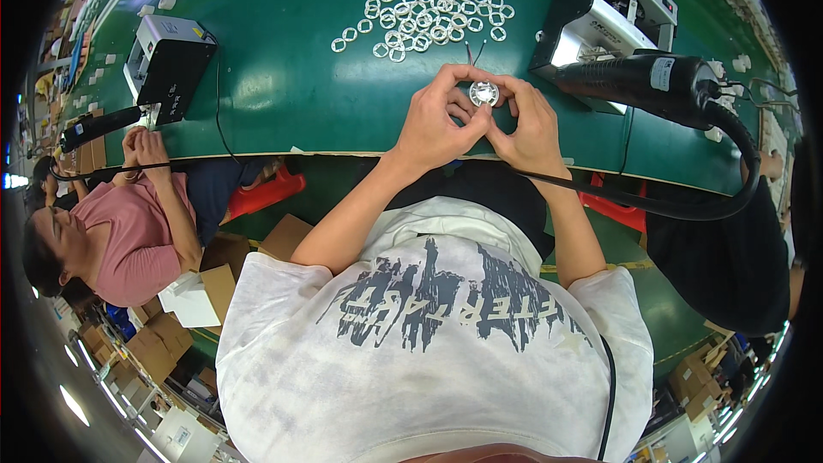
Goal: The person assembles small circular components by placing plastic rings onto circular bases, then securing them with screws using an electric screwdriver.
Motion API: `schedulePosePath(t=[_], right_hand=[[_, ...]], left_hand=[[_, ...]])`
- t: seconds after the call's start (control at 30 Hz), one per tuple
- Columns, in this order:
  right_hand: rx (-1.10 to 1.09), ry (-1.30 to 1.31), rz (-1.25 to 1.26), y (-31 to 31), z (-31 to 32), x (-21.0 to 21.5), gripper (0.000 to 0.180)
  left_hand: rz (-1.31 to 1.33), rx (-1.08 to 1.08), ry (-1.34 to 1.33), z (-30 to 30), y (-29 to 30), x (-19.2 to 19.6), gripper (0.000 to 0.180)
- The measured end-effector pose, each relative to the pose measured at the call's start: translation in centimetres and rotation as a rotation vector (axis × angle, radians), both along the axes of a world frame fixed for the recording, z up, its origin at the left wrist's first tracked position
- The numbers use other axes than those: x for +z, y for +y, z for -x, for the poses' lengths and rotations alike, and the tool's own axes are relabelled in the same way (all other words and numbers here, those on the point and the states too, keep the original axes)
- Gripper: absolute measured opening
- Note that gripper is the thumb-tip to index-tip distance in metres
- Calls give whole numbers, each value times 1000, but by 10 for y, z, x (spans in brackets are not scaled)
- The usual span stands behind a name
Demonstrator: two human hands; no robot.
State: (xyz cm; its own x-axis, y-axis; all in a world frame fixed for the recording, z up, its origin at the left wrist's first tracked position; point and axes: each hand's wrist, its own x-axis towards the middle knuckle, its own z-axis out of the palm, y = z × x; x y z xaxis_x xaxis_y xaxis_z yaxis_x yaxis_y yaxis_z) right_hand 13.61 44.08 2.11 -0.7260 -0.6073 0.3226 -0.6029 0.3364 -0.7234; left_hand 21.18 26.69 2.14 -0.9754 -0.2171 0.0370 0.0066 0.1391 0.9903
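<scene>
Hands meet over green bench edge: left hand [437, 124] and right hand [527, 124] pinch small round white part [483, 93] between fingertips, tilted up for inspection. Loose white rings [424, 17] heaped beyond; tweezers [473, 53] just beside; black power tool [639, 81] rests right.

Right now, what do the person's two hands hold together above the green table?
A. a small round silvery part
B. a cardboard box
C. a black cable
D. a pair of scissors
A: the left hand and the right hand meet around a small round silvery part, pinched between the fingertips above the green table.
</scene>
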Motion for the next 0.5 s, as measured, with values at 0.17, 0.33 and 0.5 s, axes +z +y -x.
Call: schedulePosePath(t=[0.17, 0.33, 0.5], right_hand=[[2, -11, 7, 0, 0, 1, 50], [9, -8, 5, 1, 1, 2, 50], [10, -16, 4, 1, -1, 2, 50]], left_hand=[[-9, -12, 22, 0, 0, 0, 40], [-52, -15, 1, 0, 0, 4, 36], [-47, 12, 25, 0, 1, -3, 34]])
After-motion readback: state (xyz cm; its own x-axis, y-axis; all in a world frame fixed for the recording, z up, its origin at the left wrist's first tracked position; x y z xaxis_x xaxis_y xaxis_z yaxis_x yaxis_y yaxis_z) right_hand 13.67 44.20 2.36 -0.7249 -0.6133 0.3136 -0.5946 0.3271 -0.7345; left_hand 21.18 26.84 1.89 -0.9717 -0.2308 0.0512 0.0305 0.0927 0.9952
